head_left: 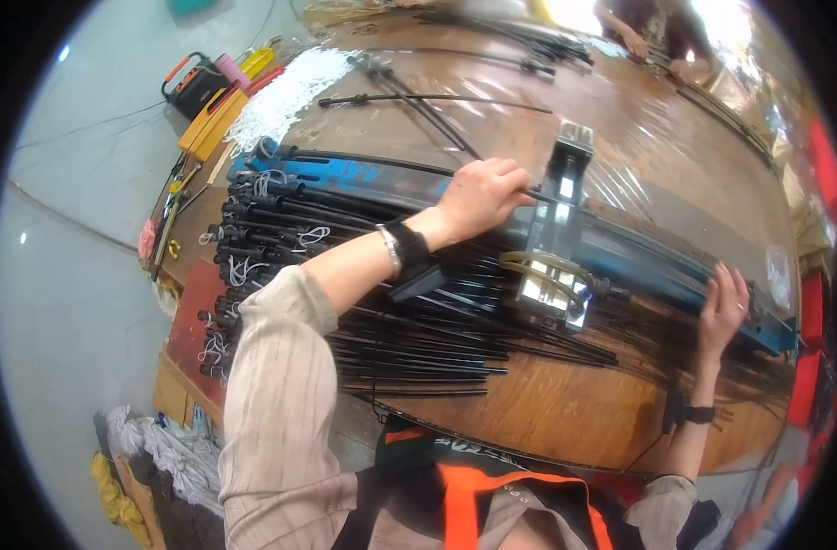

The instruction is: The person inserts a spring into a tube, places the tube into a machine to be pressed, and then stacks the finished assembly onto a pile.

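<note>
My left hand (481, 194) reaches over a pile of thin black rods (363, 302) and pinches one thin black rod (363, 162) that lies along a long blue rail (345, 176). A metal clamp block (558, 240) stands across the rail just right of that hand. My right hand (726, 307) rests with fingers spread on the right end of the blue rail, holding nothing. The rod pile has white strings tied at its left ends.
The brown table (565, 412) is covered in clear plastic film. More black rods (418, 101) lie at the far side beside white cord (286, 92). Orange and yellow tool cases (208, 101) sit at the left. Another person's hands (638, 41) work at the far edge.
</note>
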{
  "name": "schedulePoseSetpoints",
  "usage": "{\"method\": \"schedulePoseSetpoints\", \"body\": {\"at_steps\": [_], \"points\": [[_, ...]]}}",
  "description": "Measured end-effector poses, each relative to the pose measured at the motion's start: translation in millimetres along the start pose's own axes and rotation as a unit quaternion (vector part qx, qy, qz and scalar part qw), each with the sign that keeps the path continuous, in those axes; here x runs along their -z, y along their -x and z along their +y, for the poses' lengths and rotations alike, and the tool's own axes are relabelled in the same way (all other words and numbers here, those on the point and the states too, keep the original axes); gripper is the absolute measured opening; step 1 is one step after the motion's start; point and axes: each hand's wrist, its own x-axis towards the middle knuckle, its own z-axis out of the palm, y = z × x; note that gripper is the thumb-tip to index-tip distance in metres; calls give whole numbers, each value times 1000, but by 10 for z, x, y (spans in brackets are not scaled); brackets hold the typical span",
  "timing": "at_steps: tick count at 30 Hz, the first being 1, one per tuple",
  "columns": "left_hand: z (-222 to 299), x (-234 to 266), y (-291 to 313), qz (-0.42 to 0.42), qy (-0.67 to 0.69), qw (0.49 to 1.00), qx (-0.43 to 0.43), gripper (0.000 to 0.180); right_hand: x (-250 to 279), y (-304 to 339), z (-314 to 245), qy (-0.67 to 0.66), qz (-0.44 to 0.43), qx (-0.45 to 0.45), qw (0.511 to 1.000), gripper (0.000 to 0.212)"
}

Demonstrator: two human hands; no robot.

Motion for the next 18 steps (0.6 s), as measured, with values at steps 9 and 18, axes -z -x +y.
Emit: {"method": "schedulePoseSetpoints", "body": {"at_steps": [9,18], "points": [[31,19,-86,-178,-67,977,100,12,-5,371,-852,-91,-32,35,995,22],[90,-15,-88,-161,-102,978,88,15,-231,258,-1272,-265,-95,7,960,24]]}}
